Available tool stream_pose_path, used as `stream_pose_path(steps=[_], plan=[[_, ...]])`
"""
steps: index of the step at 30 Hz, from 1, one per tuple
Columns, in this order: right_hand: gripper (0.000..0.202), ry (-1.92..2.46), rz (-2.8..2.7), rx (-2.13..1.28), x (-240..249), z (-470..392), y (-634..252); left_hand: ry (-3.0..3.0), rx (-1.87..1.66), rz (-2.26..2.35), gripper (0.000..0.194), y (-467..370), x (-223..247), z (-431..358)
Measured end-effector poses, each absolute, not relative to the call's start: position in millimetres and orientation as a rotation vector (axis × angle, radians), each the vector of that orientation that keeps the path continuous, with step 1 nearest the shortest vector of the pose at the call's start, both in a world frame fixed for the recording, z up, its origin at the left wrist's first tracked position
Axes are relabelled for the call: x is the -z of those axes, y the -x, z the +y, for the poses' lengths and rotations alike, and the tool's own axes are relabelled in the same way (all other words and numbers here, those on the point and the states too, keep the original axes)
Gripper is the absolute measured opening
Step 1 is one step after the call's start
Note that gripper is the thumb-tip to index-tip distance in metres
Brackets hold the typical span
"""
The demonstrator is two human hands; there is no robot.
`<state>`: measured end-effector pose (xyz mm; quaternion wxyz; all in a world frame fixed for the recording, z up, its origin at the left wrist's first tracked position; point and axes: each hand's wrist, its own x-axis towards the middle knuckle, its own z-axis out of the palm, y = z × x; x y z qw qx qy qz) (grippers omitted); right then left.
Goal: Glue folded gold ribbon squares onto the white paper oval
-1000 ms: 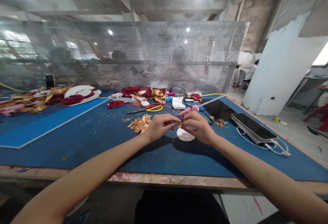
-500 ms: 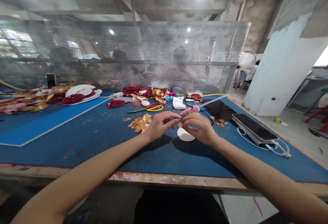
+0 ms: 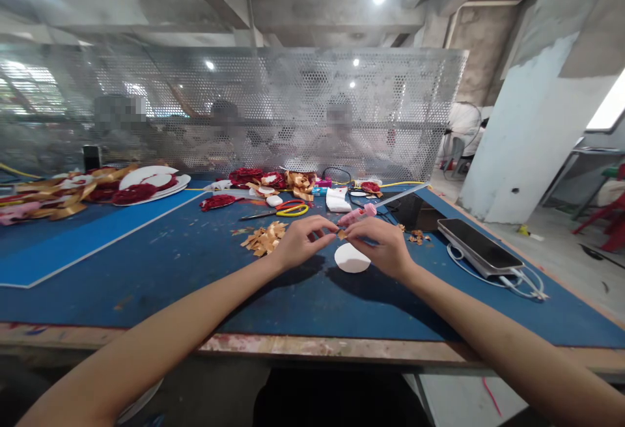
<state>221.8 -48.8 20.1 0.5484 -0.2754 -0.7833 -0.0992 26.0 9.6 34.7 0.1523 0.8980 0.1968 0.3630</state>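
Gold scrap [image 3: 340,235] pinched between fingertips of my left hand [image 3: 303,242] and right hand [image 3: 383,245], thumb and index of each nearly together; exact contact too small to make out. It's over the desk [image 3: 293,303], well in from the near edge, just beyond a flat white disc [image 3: 352,259]. Heaped gold pieces [image 3: 262,238] beside my left hand; pink glue gun [image 3: 357,215] beyond my right, phone [image 3: 481,243] by the right edge.

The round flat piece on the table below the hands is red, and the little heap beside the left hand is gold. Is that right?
Not quite: the round flat piece is white, not red, as the head view shows. The little heap beside the left hand is gold.
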Motion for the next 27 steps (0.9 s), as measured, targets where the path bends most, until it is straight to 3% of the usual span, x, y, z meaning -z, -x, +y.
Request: stream_pose_path(steps=[14, 27], plan=[[0.009, 0.712, -1.861, 0.205, -17.6, -49.2, -221.5, -2.772, -1.186, 0.302, 0.014, -26.5, -33.2, 3.0], [0.012, 0.738, -1.878, 0.233, -15.3, -48.0, -220.9, -2.807, -1.132, 0.379, 0.013, -24.8, -33.2, 4.0]])
